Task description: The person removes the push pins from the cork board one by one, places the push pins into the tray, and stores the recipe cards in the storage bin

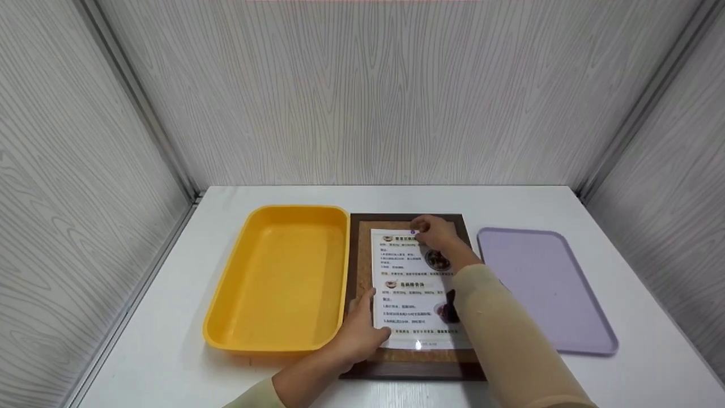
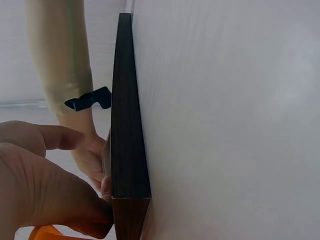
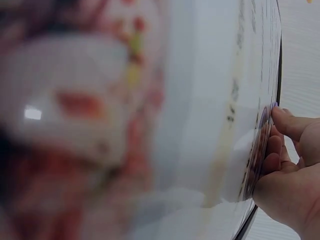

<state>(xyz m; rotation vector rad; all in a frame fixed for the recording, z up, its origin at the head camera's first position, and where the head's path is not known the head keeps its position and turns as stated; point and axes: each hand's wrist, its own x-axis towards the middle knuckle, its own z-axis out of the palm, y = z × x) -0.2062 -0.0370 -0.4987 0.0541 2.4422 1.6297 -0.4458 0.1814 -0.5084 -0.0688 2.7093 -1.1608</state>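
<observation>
A laminated recipe sheet (image 1: 405, 292) with printed text and food photos lies on a dark-framed corkboard (image 1: 416, 371). A small purple pushpin (image 1: 413, 232) sits at the sheet's top edge, right at the thumb and fingertips of my right hand (image 1: 439, 233), which pinch it. In the right wrist view the other fingers of the right hand (image 3: 295, 160) are curled against the glossy sheet (image 3: 215, 130). My left hand (image 1: 362, 328) rests along the sheet's left edge with fingers straight and thumb spread. The left wrist view shows the left hand (image 2: 50, 185) against the dark frame (image 2: 127, 110).
A deep yellow tray (image 1: 277, 345) stands close at the left of the corkboard. To its right lies a flat lilac tray (image 1: 544, 277), partly behind my right sleeve (image 1: 504, 328). Pale wood-grain panels (image 1: 368, 102) enclose the white table (image 1: 153, 340) at the back and sides.
</observation>
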